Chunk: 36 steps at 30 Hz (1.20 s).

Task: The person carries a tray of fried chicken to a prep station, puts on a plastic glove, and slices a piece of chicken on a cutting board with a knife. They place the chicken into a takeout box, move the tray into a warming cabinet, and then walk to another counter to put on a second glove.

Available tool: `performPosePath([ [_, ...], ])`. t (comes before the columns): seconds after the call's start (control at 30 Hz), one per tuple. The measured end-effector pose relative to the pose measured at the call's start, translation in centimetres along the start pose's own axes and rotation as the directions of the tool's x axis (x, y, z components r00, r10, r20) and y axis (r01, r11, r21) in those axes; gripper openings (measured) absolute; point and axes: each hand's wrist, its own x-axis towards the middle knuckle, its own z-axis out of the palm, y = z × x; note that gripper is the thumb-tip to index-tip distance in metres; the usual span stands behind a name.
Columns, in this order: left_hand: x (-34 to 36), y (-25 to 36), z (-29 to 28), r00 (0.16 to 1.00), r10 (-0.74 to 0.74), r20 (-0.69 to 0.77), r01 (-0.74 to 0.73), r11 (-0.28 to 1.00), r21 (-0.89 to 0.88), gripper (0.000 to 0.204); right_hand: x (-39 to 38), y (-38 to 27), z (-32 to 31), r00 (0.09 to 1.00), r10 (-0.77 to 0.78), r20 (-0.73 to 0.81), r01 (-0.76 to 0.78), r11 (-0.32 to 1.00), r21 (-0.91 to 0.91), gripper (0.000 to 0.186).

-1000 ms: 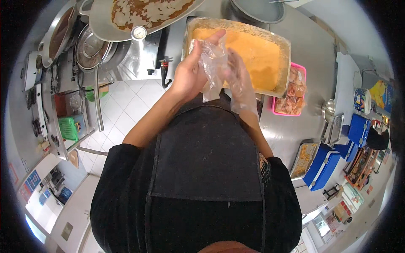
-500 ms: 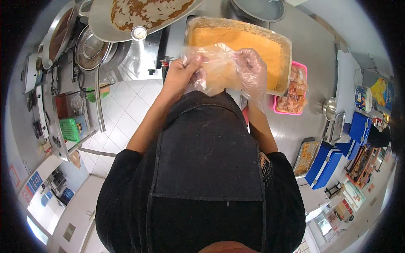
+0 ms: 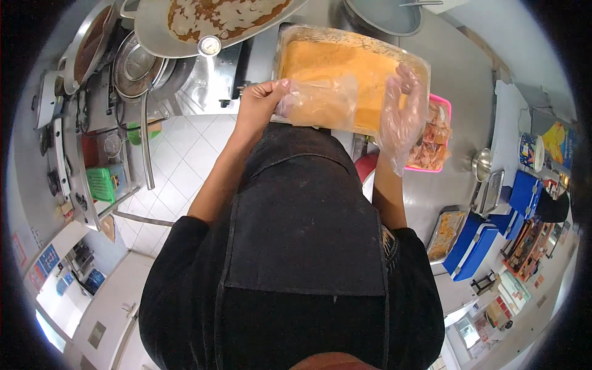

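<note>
My left hand [image 3: 256, 110] is bare and pinches the edge of a clear plastic glove [image 3: 327, 103], which stretches out flat to the right. My right hand [image 3: 404, 117] wears a loose, clear plastic glove; its fingers are apart and it holds nothing. Both hands are above the near side of a rectangular tub [image 3: 425, 68] of orange-yellow powder [image 3: 339, 58]. Just right of my gloved hand, a pink basket [image 3: 449, 111] holds pieces of raw meat [image 3: 430, 148], partly hidden behind that hand.
A large pan [image 3: 148, 37] of brown liquid with pale patches stands far left, a dial thermometer [image 3: 209, 46] at its rim. Behind the tub is a wide metal bowl [image 3: 385, 31]. Along the steel counter [image 3: 465, 80] at right are a small bowl [image 3: 481, 164] and a food tray [image 3: 447, 234].
My right hand has let go of the plastic and moved right, its fingers opening. The left hand keeps its pinch, and the loose glove now hangs out flatter.
</note>
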Motion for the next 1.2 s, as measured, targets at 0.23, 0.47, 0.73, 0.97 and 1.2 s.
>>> performPosePath([
  [0.23,-0.4,-0.5,2.7,0.999,0.048,-0.019,-0.048,0.999,0.001,0.019,-2.6,-4.2,1.1,0.809,0.092,0.580,-0.279,0.929,0.242,0.033],
  [0.47,-1.6,-0.3,3.9,0.948,0.301,0.106,-0.319,0.893,0.317,0.039,-4.6,-3.9,3.8,0.738,0.157,0.656,-0.518,0.755,0.402,0.038],
  [0.73,-1.2,2.9,1.6,0.989,0.041,0.141,-0.061,0.988,0.140,0.050,-3.6,-1.0,2.3,0.810,0.108,0.577,-0.414,0.802,0.430,0.032],
  [0.97,-1.9,2.5,3.2,0.734,0.505,0.454,-0.648,0.319,0.692,0.005,-2.1,-3.3,2.5,0.847,-0.220,0.485,0.317,0.940,-0.126,0.030],
  [1.2,0.3,3.4,3.4,0.972,0.200,0.124,-0.220,0.587,0.779,0.020,-2.9,-5.1,3.7,0.783,-0.407,0.471,0.390,0.910,0.139,0.051],
])
